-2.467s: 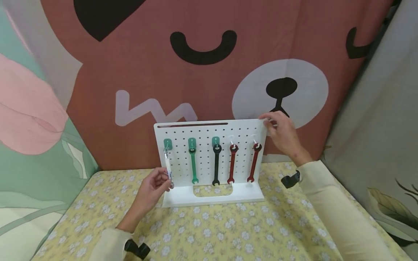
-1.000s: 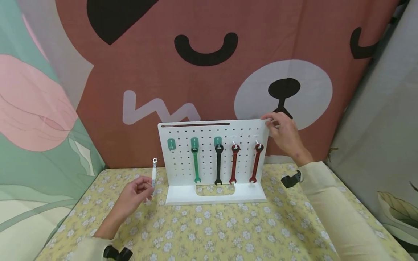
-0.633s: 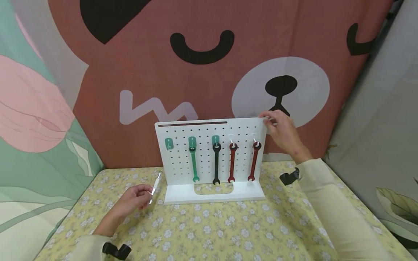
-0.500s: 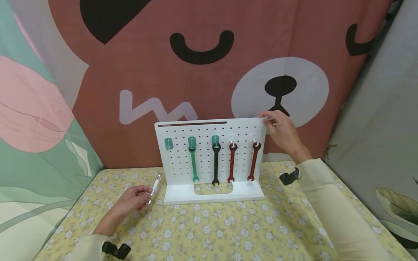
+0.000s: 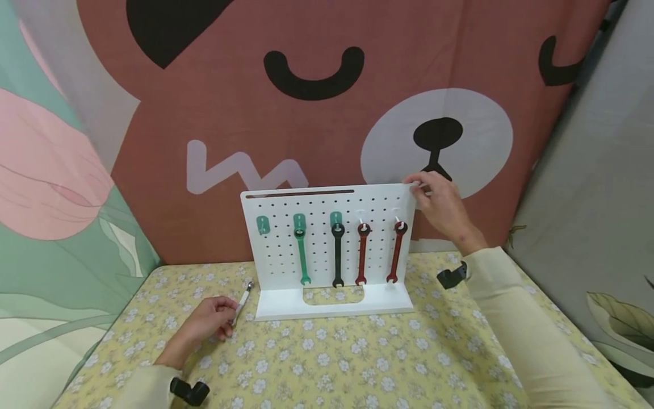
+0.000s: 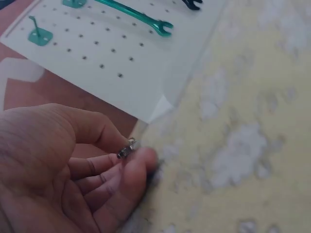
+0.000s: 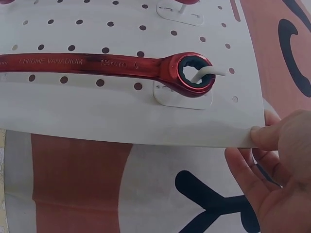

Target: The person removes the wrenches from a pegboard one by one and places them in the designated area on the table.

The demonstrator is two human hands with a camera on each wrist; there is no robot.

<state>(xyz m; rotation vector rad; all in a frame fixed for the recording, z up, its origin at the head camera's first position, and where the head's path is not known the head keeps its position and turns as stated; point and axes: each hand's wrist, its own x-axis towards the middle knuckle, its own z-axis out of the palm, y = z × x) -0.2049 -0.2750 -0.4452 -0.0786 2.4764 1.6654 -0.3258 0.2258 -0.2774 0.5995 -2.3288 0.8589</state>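
Observation:
My left hand (image 5: 209,319) pinches a slim silver wrench (image 5: 244,301) between thumb and fingers, low over the tablecloth, just left of the pegboard's base. The wrench slants with its ring end up and away. In the left wrist view, its metal end (image 6: 126,149) pokes out between the fingertips; the rest is hidden. My right hand (image 5: 440,205) grips the top right corner of the white pegboard (image 5: 278,277), thumb on the front face. A red ring-ended wrench (image 7: 121,67) hangs from a white hook near that hand. The leftmost green hook (image 5: 263,225) bears nothing.
On the pegboard also hang a green wrench (image 5: 302,258), a black wrench (image 5: 338,255) and another red wrench (image 5: 362,255). A yellow flowered cloth (image 5: 347,363) covers the table. Behind it hangs a printed brown curtain (image 5: 204,227).
My left hand has brought the silver wrench from the leftmost hook to the left and down towards the tablecloth, tilting it from upright. The right hand keeps its grip on the pegboard's corner.

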